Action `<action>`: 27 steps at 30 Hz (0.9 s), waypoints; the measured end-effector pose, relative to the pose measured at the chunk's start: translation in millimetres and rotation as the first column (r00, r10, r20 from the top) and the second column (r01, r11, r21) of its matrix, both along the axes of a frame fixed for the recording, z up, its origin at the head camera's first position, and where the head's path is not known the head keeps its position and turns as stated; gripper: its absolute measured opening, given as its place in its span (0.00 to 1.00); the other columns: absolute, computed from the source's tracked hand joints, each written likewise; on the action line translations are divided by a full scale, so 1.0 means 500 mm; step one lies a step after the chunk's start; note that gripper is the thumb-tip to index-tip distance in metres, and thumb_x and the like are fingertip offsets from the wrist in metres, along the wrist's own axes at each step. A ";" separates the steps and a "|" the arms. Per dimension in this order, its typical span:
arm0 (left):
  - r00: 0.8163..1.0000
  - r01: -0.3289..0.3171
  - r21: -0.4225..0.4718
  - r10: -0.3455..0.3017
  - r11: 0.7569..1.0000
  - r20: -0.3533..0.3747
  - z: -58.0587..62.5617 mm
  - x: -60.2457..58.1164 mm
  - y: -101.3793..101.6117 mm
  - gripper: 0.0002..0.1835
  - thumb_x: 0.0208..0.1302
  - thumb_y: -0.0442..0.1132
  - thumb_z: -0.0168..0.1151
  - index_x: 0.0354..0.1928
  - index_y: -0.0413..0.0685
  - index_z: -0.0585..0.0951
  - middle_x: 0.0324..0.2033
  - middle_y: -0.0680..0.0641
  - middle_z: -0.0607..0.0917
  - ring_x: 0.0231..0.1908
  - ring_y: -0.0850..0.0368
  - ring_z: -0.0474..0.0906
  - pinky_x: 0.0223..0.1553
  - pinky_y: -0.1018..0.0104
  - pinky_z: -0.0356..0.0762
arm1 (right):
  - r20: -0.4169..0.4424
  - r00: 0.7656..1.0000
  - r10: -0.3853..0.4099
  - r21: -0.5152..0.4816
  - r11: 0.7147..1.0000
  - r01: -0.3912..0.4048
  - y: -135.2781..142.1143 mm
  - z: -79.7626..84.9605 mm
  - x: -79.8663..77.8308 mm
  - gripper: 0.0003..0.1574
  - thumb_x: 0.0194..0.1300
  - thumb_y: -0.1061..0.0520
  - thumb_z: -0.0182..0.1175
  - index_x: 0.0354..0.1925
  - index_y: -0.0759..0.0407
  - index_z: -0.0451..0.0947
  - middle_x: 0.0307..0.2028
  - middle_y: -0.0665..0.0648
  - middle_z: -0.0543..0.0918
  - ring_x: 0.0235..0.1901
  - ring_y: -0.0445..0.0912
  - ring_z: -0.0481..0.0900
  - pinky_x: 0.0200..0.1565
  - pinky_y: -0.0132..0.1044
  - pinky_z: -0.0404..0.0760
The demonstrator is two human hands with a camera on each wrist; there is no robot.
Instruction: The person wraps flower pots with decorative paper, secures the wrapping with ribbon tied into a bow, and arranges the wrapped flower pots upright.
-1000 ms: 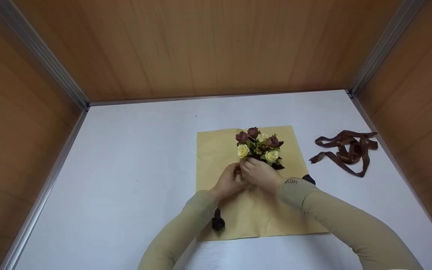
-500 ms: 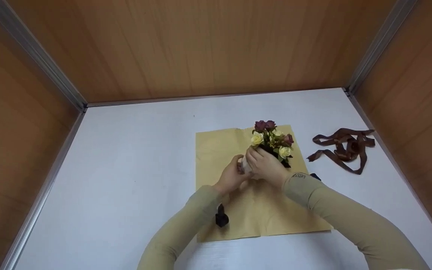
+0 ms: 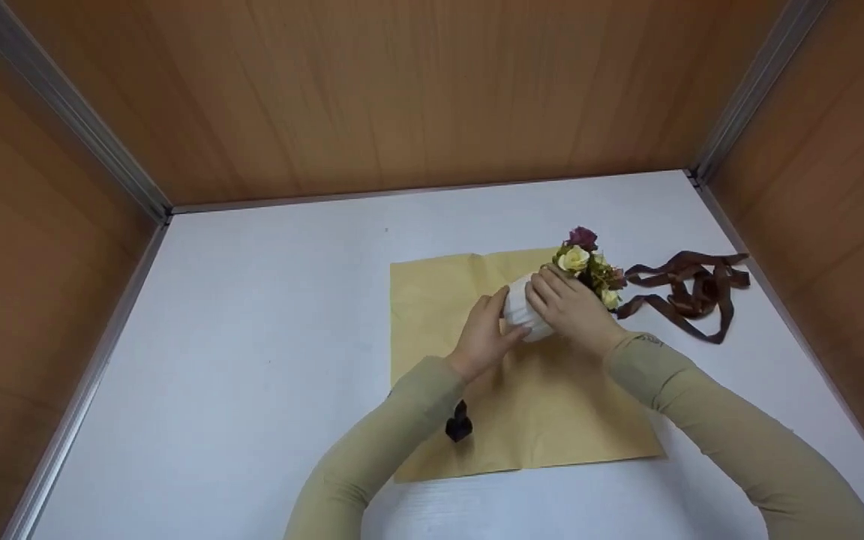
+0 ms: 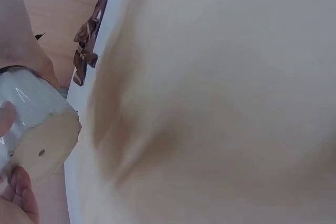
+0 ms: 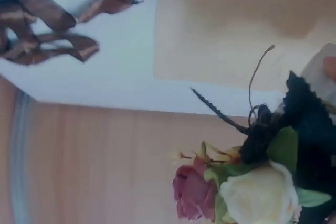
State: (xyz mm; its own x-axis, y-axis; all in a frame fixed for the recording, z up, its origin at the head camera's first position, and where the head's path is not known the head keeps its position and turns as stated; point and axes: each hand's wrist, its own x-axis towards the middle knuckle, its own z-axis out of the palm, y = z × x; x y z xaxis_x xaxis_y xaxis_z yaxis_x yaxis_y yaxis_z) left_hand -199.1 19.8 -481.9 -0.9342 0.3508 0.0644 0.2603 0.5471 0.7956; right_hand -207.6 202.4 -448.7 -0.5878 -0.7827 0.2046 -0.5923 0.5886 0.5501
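Observation:
In the head view a white flowerpot (image 3: 523, 309) with ridged sides is tilted over the paper, its flowers (image 3: 588, 262) leaning to the right. These are yellow and dark red roses with green leaves. My left hand (image 3: 484, 336) grips the pot around its base end, thumb on the near side. Closer to the rim, my right hand (image 3: 573, 306) curls over the pot. The left wrist view shows the pot's pale underside (image 4: 50, 145) with a small hole, left fingertips (image 4: 23, 195) at its edge. A cream rose (image 5: 260, 195) fills the lower right wrist view.
A creased sheet of brown paper (image 3: 582, 420) lies flat on the white table (image 3: 267, 322) beneath the hands. To its right is a loose, tangled brown ribbon (image 3: 721, 300). Wooden panels (image 3: 432, 97) wall in the back and sides. A small black device (image 3: 459, 424) hangs by the left wrist.
Both hands have carried the pot to the right and tipped it, so that its flowers now lean right toward the ribbon. More of the white pot shows between the hands.

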 end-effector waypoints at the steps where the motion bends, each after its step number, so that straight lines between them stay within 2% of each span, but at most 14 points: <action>1: 1.000 0.007 -0.033 -0.008 0.999 -0.026 0.004 -0.001 0.002 0.39 0.62 0.43 0.63 0.69 0.35 0.58 0.53 0.39 0.73 0.53 0.50 0.71 0.55 0.61 0.72 | 0.032 0.999 -0.001 -0.056 0.998 0.003 0.006 -0.002 -0.002 0.41 0.43 0.60 0.73 0.56 0.67 0.69 0.53 0.65 0.75 0.57 0.56 0.72 0.65 0.44 0.65; 5: 0.995 0.038 -0.145 -0.052 0.989 -0.091 0.017 -0.002 0.010 0.39 0.62 0.45 0.64 0.69 0.36 0.59 0.50 0.40 0.73 0.50 0.52 0.71 0.52 0.63 0.73 | 0.104 0.994 0.021 -0.229 0.973 0.004 0.031 -0.019 -0.006 0.49 0.36 0.55 0.77 0.55 0.72 0.69 0.52 0.68 0.75 0.55 0.60 0.72 0.65 0.49 0.64; 11: 0.982 0.083 -0.249 -0.122 0.965 -0.145 0.016 0.003 0.026 0.40 0.61 0.46 0.65 0.69 0.34 0.60 0.48 0.40 0.74 0.46 0.54 0.71 0.49 0.67 0.73 | 0.085 0.995 0.056 -0.330 0.944 -0.024 0.061 -0.050 -0.001 0.53 0.33 0.46 0.79 0.52 0.72 0.71 0.49 0.69 0.77 0.52 0.60 0.74 0.63 0.50 0.66; 19: 0.978 0.117 -0.286 -0.160 0.951 -0.132 0.002 0.011 0.041 0.40 0.60 0.45 0.65 0.68 0.33 0.60 0.50 0.40 0.73 0.49 0.53 0.71 0.51 0.67 0.73 | 0.103 0.993 0.060 -0.403 0.915 -0.013 0.081 -0.083 0.008 0.54 0.30 0.46 0.80 0.52 0.73 0.71 0.48 0.69 0.78 0.52 0.61 0.75 0.60 0.50 0.70; 27: 0.990 0.092 -0.268 -0.117 0.959 -0.080 0.000 0.009 0.055 0.39 0.60 0.44 0.66 0.68 0.36 0.61 0.52 0.40 0.73 0.52 0.53 0.71 0.54 0.67 0.72 | 0.118 0.991 0.060 -0.456 0.890 0.000 0.087 -0.100 0.003 0.53 0.31 0.44 0.79 0.51 0.74 0.71 0.47 0.69 0.78 0.51 0.62 0.76 0.61 0.51 0.69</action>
